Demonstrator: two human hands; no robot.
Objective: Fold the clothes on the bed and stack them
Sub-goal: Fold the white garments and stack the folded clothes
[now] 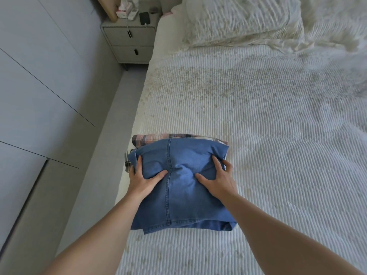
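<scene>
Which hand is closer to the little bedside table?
Left. The left hand holds the jeans on the side toward the bedside table; the right hand holds their far side.

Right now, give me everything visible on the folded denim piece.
The folded denim garment is mid-blue, with a stitched seam running down its middle and a hem at the near edge. It lies in several layers near the left edge of the bed, its far part on top of a plaid garment. The left hand and right hand grip its sides, thumbs on top, bunching the cloth between them.
</scene>
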